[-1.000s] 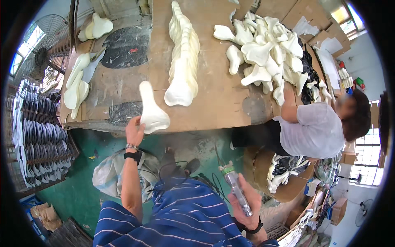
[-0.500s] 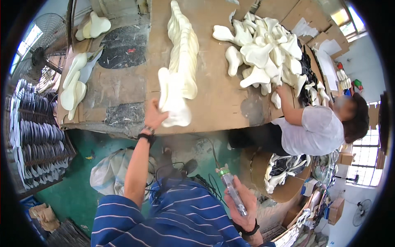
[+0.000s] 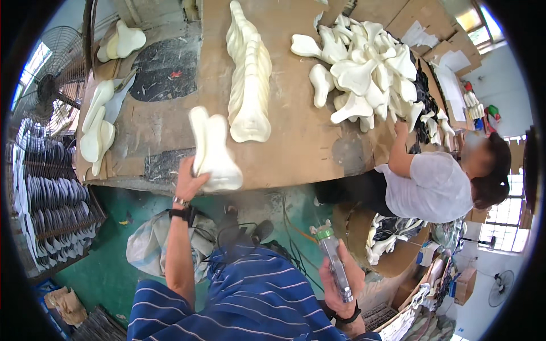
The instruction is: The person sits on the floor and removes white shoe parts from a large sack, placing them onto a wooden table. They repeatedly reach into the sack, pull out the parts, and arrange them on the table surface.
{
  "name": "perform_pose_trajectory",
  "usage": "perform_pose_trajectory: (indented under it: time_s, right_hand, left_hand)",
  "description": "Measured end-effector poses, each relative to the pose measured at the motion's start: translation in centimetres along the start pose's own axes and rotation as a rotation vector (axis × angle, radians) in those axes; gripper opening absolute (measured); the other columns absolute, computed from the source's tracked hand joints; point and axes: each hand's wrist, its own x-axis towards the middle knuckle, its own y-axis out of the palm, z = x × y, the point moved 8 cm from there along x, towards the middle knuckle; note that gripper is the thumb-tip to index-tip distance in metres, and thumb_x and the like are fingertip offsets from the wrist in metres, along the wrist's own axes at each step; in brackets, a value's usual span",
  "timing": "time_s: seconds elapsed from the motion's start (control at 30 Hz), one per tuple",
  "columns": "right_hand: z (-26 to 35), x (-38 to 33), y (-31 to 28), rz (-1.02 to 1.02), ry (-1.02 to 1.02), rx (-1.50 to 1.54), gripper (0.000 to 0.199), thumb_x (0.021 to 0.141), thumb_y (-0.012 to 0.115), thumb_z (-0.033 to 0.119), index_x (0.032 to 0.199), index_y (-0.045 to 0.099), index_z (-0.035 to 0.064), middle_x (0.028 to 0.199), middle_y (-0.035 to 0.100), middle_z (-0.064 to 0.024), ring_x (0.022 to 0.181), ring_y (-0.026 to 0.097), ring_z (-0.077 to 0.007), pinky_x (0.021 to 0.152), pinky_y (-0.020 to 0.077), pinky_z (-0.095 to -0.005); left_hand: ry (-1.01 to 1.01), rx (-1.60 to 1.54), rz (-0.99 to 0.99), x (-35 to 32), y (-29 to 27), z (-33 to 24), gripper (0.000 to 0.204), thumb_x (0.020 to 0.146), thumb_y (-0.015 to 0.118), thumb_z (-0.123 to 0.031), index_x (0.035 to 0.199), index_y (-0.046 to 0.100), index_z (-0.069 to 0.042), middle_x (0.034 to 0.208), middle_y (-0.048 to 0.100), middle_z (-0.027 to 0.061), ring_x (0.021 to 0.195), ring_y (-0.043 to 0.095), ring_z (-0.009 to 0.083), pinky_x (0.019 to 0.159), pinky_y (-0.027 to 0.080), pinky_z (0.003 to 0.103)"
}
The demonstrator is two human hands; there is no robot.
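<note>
A cream bicycle saddle pad [image 3: 222,159] is gripped at its wide end by my left hand [image 3: 190,181], over the near edge of the table. A narrower cream piece stands along its left side; whether it is a second pad, I cannot tell. Just beyond lies a long overlapping row of similar pads [image 3: 250,85]. Low on the right, in front of my body, my right hand [image 3: 344,277] is closed round a metal spray gun [image 3: 334,261] with a green ring at its head. Hoses hang near it.
Cardboard covers the table [image 3: 296,153]. A heap of cream pads [image 3: 364,68] lies at the far right, where a co-worker [image 3: 429,184] reaches in. More pads [image 3: 98,133] lie at the left. A rack of grey shells [image 3: 54,193], a fan [image 3: 51,85] and a white sack [image 3: 159,241] stand around.
My left hand has drawn the pad left and nearer, away from the row, which now shows its near end. The spray gun has shifted slightly right. The co-worker's hand has moved a little right.
</note>
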Motion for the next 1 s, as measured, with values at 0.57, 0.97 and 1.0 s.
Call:
perform_pose_trajectory:
  time_s: [0.57,0.97,1.0]
  right_hand:
    - [-2.4,-0.7,2.7,-0.077,0.251,0.14,0.055,0.087,0.076,0.004,0.138,0.057,-0.006,0.098,0.074,-0.0143,0.086,0.072,-0.0248,0.081,0.0555,-0.0327]
    - [-3.7,2.1,0.3,-0.151,0.109,0.151,0.062,0.081,0.078,-0.002,0.139,0.058,-0.0011,0.094,0.069,-0.0176,0.078,0.068,-0.0288,0.073,0.0548,-0.0329]
    - [-3.3,2.4,-0.1,-0.145,0.103,0.155,0.062,0.081,0.078,-0.002,0.139,0.058,-0.0017,0.095,0.069,-0.0178,0.079,0.069,-0.0297,0.074,0.0549,-0.0331]
  left_hand:
    - [0.023,-0.3,0.217,8.3,10.5,-12.0,0.068,0.078,0.075,-0.02,0.138,0.052,0.003,0.124,0.061,0.0192,0.115,0.06,0.0325,0.101,0.048,0.044]
    - [0.928,-0.51,0.582,17.0,17.4,-55.5,0.069,0.093,0.069,-0.009,0.155,0.041,-0.008,0.134,0.066,0.0142,0.126,0.061,0.0252,0.107,0.048,0.038]
    - [0.905,-0.529,0.574,16.0,16.9,-54.6,0.064,0.094,0.068,-0.008,0.153,0.044,-0.006,0.131,0.067,0.0142,0.123,0.063,0.0244,0.106,0.049,0.037]
